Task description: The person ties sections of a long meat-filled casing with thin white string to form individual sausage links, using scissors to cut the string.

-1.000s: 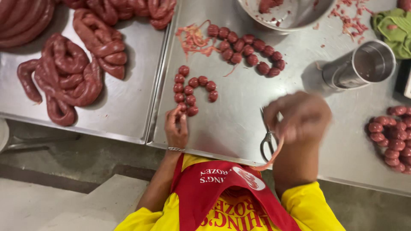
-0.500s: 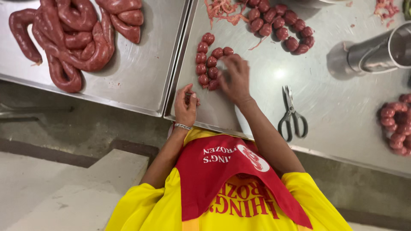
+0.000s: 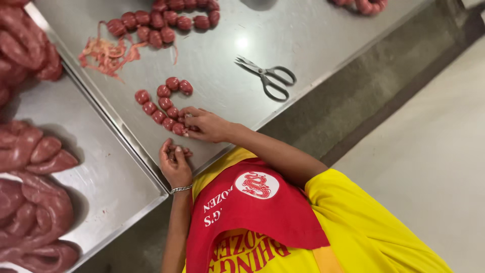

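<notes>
A short string of small round sausage links [image 3: 161,103] is lying on the steel counter [image 3: 303,40], curled into a hook shape close to the counter's near edge. The lower end of this string is being pinched by the right hand [image 3: 204,124], whose fingers [image 3: 188,117] are drawn together over the last links while the palm is resting on the metal. Just nearer the edge, the left hand [image 3: 174,162] is being held with its fingers curled inward around something small and reddish, most likely a link or a bit of casing; what exactly is being gripped cannot be told. A metal bracelet [image 3: 181,189] is being worn on the left wrist.

A pair of scissors [image 3: 268,78] is lying with its blades parted, well apart from both hands, towards the counter's right-hand edge. Farther in, a longer cluster of links [image 3: 161,23] is resting beside a heap of pale pink casing trimmings [image 3: 106,53]. More links [image 3: 364,6] are being cut off by the top of the view near the far corner. To the left, a second steel tray surface [image 3: 106,182] is butting against the counter, and thick uncut sausage coils [image 3: 30,212] are piled on it.
</notes>
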